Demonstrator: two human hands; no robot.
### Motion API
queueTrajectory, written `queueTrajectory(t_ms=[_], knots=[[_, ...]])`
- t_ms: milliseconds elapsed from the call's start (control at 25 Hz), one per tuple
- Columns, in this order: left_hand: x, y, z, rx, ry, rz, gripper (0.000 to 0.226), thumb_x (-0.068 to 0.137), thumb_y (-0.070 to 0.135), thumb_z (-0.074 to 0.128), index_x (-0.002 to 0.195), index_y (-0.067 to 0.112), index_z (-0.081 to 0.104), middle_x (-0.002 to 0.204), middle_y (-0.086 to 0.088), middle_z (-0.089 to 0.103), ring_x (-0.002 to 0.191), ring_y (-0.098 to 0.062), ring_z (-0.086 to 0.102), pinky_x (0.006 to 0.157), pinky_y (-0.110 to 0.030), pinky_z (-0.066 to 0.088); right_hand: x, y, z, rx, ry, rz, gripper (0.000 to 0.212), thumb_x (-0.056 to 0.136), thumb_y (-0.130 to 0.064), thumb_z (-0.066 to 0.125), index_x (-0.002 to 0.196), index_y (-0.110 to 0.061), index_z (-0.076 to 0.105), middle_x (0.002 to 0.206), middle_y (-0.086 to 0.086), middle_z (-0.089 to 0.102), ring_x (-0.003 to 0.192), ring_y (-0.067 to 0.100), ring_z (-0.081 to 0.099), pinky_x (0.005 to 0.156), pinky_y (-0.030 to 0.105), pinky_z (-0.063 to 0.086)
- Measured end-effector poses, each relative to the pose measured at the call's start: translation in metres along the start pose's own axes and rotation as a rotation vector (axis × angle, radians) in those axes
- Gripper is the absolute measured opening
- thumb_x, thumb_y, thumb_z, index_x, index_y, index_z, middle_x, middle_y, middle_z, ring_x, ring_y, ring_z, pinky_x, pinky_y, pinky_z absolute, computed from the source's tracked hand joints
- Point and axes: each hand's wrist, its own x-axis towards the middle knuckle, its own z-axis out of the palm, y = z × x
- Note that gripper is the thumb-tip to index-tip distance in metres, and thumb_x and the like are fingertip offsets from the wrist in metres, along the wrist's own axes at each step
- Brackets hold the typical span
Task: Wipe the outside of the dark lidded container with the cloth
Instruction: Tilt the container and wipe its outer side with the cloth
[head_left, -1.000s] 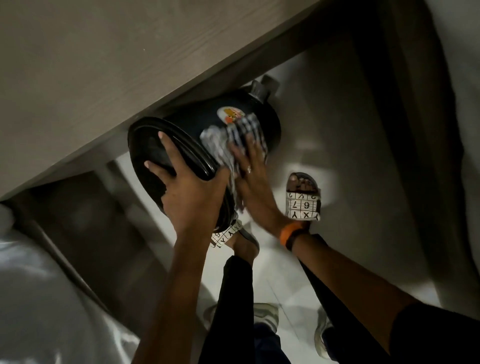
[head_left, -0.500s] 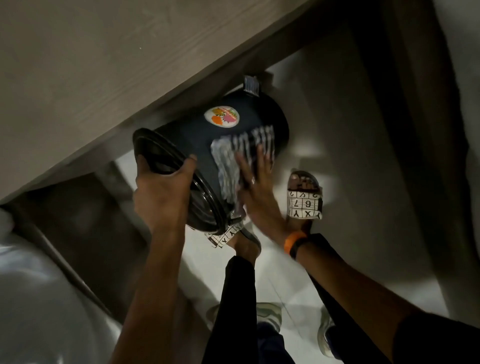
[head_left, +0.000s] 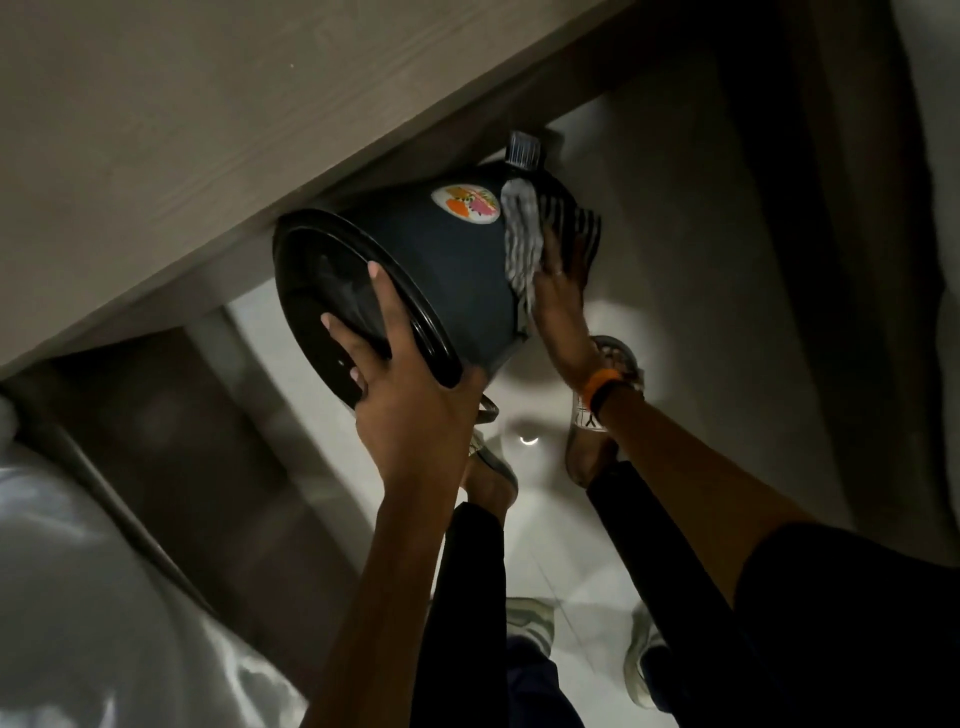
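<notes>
1. My left hand (head_left: 410, 395) grips the rim of the black round lid (head_left: 332, 306), fingers spread over it.
2. The dark round lidded container (head_left: 447, 270) is tilted on its side in the air, just below the grey wooden table (head_left: 208, 104)'s edge, an oval sticker (head_left: 466, 203) facing up.
3. My right hand (head_left: 558, 301) lies open, pressing the striped grey-and-white cloth (head_left: 524, 228) flat against the container's side near its base.
</notes>
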Motion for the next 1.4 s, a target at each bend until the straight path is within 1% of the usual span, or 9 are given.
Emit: queueTrajectory(t_ms=[160, 320, 520, 760, 960, 1040, 1120, 1240, 1400], knots=[[0.013, -0.004, -0.015, 0.022, 0.008, -0.005, 0.114, 0.081, 0.044, 0.074, 0.163, 0.033, -0.005, 0.163, -0.028, 0.030, 0.121, -0.047, 0.062, 0.099, -0.050, 0.052, -0.097, 0.016, 0.035, -0.179, -0.160, -0.290, 0.062, 0.102, -0.050, 0.031, 0.158, -0.052, 0.003, 0.174, -0.003, -0.018, 0.162, 0.030, -0.017, 0.130, 0.055, 0.008], [0.034, -0.008, -0.027, 0.015, -0.065, -0.060, 0.094, 0.078, 0.047, 0.074, 0.158, 0.023, 0.031, 0.120, -0.012, 0.072, 0.110, -0.039, 0.068, 0.093, -0.042, 0.054, -0.073, 0.038, 0.013, -0.446, -0.022, -0.327, 0.054, 0.105, -0.053, 0.023, 0.156, -0.056, 0.006, 0.176, 0.001, -0.002, 0.163, 0.034, -0.006, 0.130, 0.063, 0.007], [0.045, -0.007, -0.033, -0.175, 0.039, -0.145, 0.077, 0.073, 0.066, 0.070, 0.138, 0.027, 0.056, 0.115, -0.004, 0.074, 0.109, -0.033, 0.069, 0.091, -0.037, 0.051, 0.002, 0.045, -0.028, -0.105, 0.032, 0.082, 0.064, 0.110, -0.043, 0.034, 0.165, -0.029, 0.005, 0.176, 0.004, -0.009, 0.164, 0.025, -0.006, 0.134, 0.053, 0.008], [0.016, -0.013, -0.017, -0.039, 0.055, -0.035, 0.083, 0.094, 0.028, 0.063, 0.163, 0.030, 0.018, 0.143, -0.018, 0.060, 0.115, -0.042, 0.064, 0.098, -0.048, 0.051, -0.091, 0.045, 0.022, -0.457, -0.178, -0.379, 0.067, 0.102, -0.059, 0.032, 0.162, -0.043, 0.009, 0.173, 0.001, -0.022, 0.161, 0.031, -0.023, 0.131, 0.052, -0.010], [0.045, -0.021, -0.019, -0.005, 0.198, -0.021, 0.065, 0.093, 0.038, 0.061, 0.154, 0.026, 0.042, 0.122, -0.019, 0.071, 0.109, -0.044, 0.066, 0.091, -0.045, 0.050, -0.041, 0.058, -0.014, -0.098, 0.027, -0.021, 0.067, 0.109, -0.029, 0.044, 0.164, -0.029, 0.005, 0.174, 0.005, -0.017, 0.163, 0.033, 0.002, 0.130, 0.060, 0.024], [0.044, -0.029, -0.016, -0.123, 0.151, -0.014, 0.077, 0.087, 0.052, 0.069, 0.155, 0.034, 0.038, 0.142, -0.009, 0.063, 0.126, -0.036, 0.061, 0.102, -0.043, 0.048, -0.022, 0.050, -0.018, 0.020, 0.079, 0.083, 0.064, 0.112, -0.028, 0.034, 0.165, -0.021, -0.003, 0.174, 0.006, -0.018, 0.164, 0.027, -0.005, 0.133, 0.055, 0.011], [0.017, -0.033, -0.009, -0.311, -0.044, 0.077, 0.114, 0.074, 0.044, 0.087, 0.161, 0.040, 0.015, 0.171, -0.005, 0.020, 0.151, -0.027, 0.034, 0.116, -0.039, 0.037, -0.026, 0.036, -0.016, 0.073, 0.068, 0.157, 0.062, 0.112, -0.038, 0.027, 0.165, -0.022, -0.003, 0.176, 0.005, -0.011, 0.164, 0.024, -0.007, 0.135, 0.050, 0.000], [-0.004, -0.034, 0.006, -0.248, -0.165, 0.182, 0.140, 0.066, 0.022, 0.096, 0.159, 0.038, -0.008, 0.170, -0.012, -0.023, 0.160, -0.030, -0.001, 0.121, -0.044, 0.032, -0.056, 0.023, -0.010, 0.184, 0.039, 0.223, 0.064, 0.110, -0.049, 0.031, 0.164, -0.027, 0.003, 0.176, 0.004, 0.005, 0.163, 0.022, 0.008, 0.128, 0.033, 0.004], [0.007, -0.021, 0.007, -0.109, -0.070, 0.231, 0.126, 0.077, 0.030, 0.086, 0.164, 0.030, -0.005, 0.171, -0.016, -0.018, 0.152, -0.050, 0.023, 0.108, -0.063, 0.046, -0.098, 0.018, 0.023, 0.212, 0.000, 0.139, 0.067, 0.110, -0.042, 0.039, 0.162, -0.041, -0.003, 0.175, -0.002, -0.016, 0.161, 0.012, -0.004, 0.132, 0.031, 0.014]])
